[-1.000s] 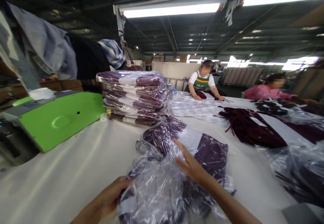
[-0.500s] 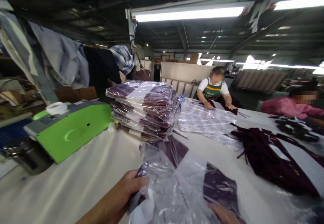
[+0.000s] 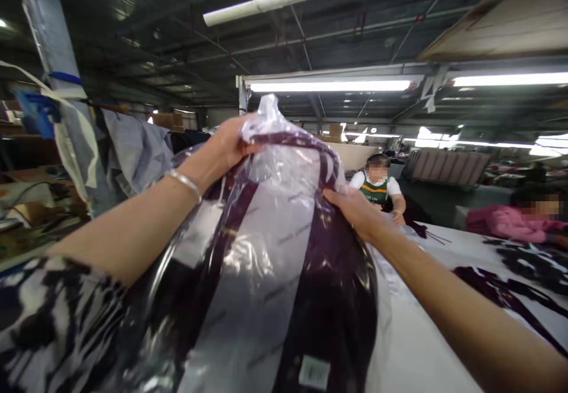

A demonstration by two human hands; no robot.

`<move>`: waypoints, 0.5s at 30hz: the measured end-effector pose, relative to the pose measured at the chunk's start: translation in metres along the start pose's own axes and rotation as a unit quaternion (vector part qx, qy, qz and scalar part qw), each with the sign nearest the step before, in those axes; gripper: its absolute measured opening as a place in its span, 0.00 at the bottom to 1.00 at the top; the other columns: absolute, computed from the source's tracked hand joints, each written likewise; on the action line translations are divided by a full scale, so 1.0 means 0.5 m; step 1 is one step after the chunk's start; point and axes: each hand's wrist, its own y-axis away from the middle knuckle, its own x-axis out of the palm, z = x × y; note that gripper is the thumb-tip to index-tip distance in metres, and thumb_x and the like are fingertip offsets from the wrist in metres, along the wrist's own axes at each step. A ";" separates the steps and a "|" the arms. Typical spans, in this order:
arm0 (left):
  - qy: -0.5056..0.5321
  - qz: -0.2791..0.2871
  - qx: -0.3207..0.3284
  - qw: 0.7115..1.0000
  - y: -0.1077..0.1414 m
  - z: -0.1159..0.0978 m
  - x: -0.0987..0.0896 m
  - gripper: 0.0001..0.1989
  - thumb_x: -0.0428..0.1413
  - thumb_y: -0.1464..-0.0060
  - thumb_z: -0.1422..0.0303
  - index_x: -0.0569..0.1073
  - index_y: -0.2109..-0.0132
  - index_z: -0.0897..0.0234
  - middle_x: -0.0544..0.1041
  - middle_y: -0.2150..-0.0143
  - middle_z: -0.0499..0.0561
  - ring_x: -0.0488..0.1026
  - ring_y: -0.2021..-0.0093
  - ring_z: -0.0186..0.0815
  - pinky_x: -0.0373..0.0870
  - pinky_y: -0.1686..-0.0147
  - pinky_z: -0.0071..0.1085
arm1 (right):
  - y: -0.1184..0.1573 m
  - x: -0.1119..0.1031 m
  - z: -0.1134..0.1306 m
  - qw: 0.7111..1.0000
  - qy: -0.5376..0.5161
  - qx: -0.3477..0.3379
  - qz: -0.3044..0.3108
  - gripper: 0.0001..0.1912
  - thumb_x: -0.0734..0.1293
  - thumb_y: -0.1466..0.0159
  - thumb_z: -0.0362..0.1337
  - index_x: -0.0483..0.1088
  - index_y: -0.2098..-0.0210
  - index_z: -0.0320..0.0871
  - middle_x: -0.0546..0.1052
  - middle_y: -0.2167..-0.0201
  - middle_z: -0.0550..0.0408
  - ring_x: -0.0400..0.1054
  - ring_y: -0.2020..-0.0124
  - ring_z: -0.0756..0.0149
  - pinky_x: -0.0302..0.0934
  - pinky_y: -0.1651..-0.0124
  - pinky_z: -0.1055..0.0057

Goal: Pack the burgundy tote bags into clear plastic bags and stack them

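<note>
A dark maroon garment in a clear plastic bag [image 3: 266, 251] hangs lifted in front of me, filling the middle of the view. A pale strip runs down its centre and a small barcode label [image 3: 315, 373] shows low on its right side. My left hand [image 3: 235, 144] is closed on the bag's upper left edge, thumb and fingers pinching the plastic. At the upper right edge, my right hand [image 3: 350, 206] grips the bag as well. A bunched plastic end [image 3: 268, 109] sticks up between the hands.
Beyond the white table [image 3: 426, 334], a person in a green apron [image 3: 375, 189] works. Dark maroon garments [image 3: 492, 286] lie at the right, near a person in a pink top [image 3: 501, 218]. Grey cloth [image 3: 137, 150] hangs by a post [image 3: 57, 55] at the left.
The bagged garment has come up off the table, raised by both hands. It now hides the stack of bagged garments and the green machine. My view has tilted upward.
</note>
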 end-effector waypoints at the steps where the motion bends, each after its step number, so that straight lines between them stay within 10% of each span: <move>1: -0.041 0.024 -0.003 0.999 -0.055 -0.032 -0.008 0.26 0.42 0.31 0.61 0.72 0.52 0.87 0.80 0.59 0.63 0.80 0.63 0.32 0.72 0.61 0.28 | -0.070 0.002 0.019 1.000 -0.018 -0.001 -0.008 0.15 0.67 0.38 0.44 0.76 0.60 0.38 0.80 0.69 0.51 0.76 0.65 0.57 0.72 0.60 0.61; 4: -0.219 0.075 0.089 0.969 -0.146 -0.091 -0.031 0.38 0.21 0.33 0.64 0.58 0.45 1.03 0.72 0.48 0.69 0.75 0.47 0.43 0.69 0.58 0.36 | -0.265 -0.002 0.058 0.988 0.103 -0.003 -0.111 0.16 0.67 0.36 0.39 0.75 0.55 0.33 0.80 0.63 0.45 0.76 0.60 0.56 0.70 0.53 0.58; 6: -0.348 0.105 0.177 0.915 -0.126 -0.063 -0.053 0.35 0.29 0.32 0.61 0.61 0.41 0.95 0.71 0.41 0.67 0.70 0.40 0.46 0.67 0.49 0.40 | -0.353 0.001 0.046 0.961 0.211 0.009 -0.179 0.22 0.69 0.37 0.38 0.72 0.47 0.29 0.77 0.50 0.36 0.73 0.48 0.49 0.65 0.44 0.52; 11: -0.529 0.243 0.185 0.792 0.131 0.263 -0.145 0.39 0.67 0.51 0.57 0.67 0.34 0.62 0.62 0.28 0.60 0.53 0.27 0.52 0.43 0.28 0.51 | -0.381 0.062 -0.142 0.898 0.419 -0.019 -0.134 0.29 0.68 0.34 0.42 0.66 0.37 0.36 0.66 0.35 0.33 0.58 0.33 0.40 0.50 0.34 0.42; 15: -0.578 0.231 0.130 0.772 0.275 0.506 -0.190 0.45 0.68 0.53 0.69 0.60 0.29 0.54 0.57 0.26 0.58 0.50 0.26 0.54 0.37 0.27 0.55 | -0.310 0.097 -0.295 0.915 0.403 0.019 -0.015 0.23 0.65 0.32 0.44 0.71 0.42 0.41 0.73 0.40 0.42 0.66 0.38 0.52 0.59 0.36 0.56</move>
